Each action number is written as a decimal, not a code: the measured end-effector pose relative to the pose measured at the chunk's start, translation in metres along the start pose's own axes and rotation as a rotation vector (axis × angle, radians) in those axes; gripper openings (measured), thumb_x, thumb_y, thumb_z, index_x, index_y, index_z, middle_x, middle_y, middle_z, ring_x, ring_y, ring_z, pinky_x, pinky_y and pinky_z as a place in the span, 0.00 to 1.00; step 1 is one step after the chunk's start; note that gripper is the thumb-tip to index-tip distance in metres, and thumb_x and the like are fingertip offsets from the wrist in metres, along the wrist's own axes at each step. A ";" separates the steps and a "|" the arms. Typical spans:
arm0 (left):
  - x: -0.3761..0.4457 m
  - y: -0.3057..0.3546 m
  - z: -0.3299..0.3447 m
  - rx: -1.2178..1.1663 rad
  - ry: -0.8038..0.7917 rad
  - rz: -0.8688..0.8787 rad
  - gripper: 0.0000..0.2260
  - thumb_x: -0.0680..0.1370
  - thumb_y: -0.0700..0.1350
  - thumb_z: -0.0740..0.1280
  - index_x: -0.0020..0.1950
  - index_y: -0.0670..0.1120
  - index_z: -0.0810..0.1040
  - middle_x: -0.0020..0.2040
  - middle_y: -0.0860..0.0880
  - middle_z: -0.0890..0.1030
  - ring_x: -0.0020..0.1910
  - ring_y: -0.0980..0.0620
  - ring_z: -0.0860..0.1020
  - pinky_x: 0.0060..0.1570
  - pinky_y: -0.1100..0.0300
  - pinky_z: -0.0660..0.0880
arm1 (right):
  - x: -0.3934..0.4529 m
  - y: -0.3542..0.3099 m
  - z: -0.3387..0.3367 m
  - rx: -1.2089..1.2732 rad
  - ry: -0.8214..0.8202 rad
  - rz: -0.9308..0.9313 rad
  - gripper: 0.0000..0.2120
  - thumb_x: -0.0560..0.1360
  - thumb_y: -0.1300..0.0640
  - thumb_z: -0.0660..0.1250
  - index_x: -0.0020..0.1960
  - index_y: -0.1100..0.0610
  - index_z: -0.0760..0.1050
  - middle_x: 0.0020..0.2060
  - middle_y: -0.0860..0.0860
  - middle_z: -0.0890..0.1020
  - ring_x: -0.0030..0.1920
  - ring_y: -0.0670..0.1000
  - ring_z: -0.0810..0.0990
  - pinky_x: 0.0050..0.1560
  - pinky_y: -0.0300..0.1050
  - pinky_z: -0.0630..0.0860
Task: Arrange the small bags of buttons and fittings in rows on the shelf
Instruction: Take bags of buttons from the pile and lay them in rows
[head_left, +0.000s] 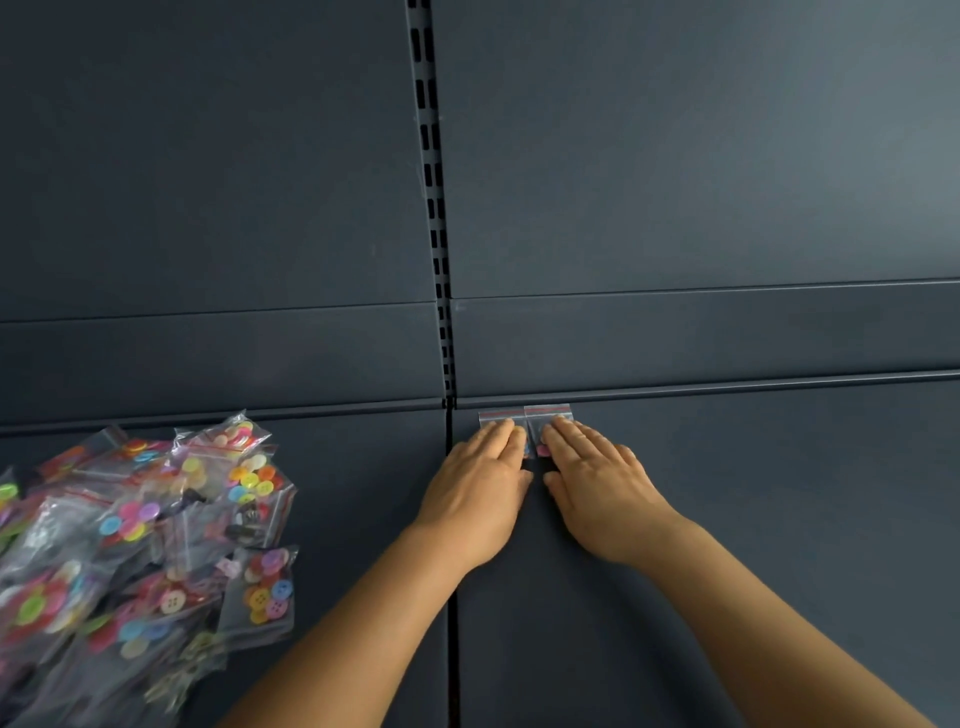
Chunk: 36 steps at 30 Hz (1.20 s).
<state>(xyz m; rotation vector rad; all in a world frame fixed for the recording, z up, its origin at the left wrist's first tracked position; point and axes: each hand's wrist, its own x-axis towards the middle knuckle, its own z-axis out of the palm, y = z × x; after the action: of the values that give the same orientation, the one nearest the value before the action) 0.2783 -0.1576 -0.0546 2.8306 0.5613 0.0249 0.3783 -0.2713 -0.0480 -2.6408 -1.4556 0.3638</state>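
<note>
Dark shelf (727, 519) carries two placed bags (524, 414) under flat left hand (475, 499) and right hand (597, 493); bag pile (145, 545) lies leftward, nearer the left.

Bare forearms, left hand (475, 493), right hand (597, 488)

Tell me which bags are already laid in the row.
The two small bags under both hands, side by side against the shelf's back edge; all the others sit heaped in the pile at left.
</note>
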 end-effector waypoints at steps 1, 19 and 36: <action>0.000 0.000 0.000 -0.008 0.000 0.003 0.25 0.84 0.49 0.51 0.78 0.45 0.48 0.79 0.48 0.48 0.77 0.52 0.45 0.73 0.59 0.45 | 0.000 0.000 -0.001 -0.008 -0.001 0.004 0.27 0.82 0.49 0.47 0.78 0.54 0.44 0.77 0.48 0.46 0.77 0.48 0.43 0.74 0.45 0.44; -0.028 0.003 -0.022 -0.004 0.127 -0.053 0.24 0.83 0.48 0.53 0.78 0.47 0.51 0.77 0.49 0.54 0.76 0.51 0.51 0.73 0.59 0.49 | -0.010 -0.021 -0.010 0.037 0.127 -0.050 0.26 0.81 0.49 0.51 0.76 0.54 0.50 0.77 0.50 0.53 0.76 0.50 0.51 0.74 0.46 0.49; -0.174 -0.114 -0.068 0.044 0.247 -0.367 0.24 0.81 0.54 0.57 0.76 0.51 0.57 0.74 0.54 0.60 0.73 0.54 0.58 0.70 0.60 0.58 | -0.012 -0.191 0.009 0.137 0.128 -0.402 0.24 0.80 0.48 0.57 0.74 0.51 0.58 0.72 0.47 0.62 0.72 0.49 0.61 0.72 0.44 0.56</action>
<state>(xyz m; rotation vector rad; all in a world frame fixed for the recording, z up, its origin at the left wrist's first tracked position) 0.0707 -0.1049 -0.0113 2.7360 1.1396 0.2994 0.2137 -0.1786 -0.0152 -2.1543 -1.7916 0.2389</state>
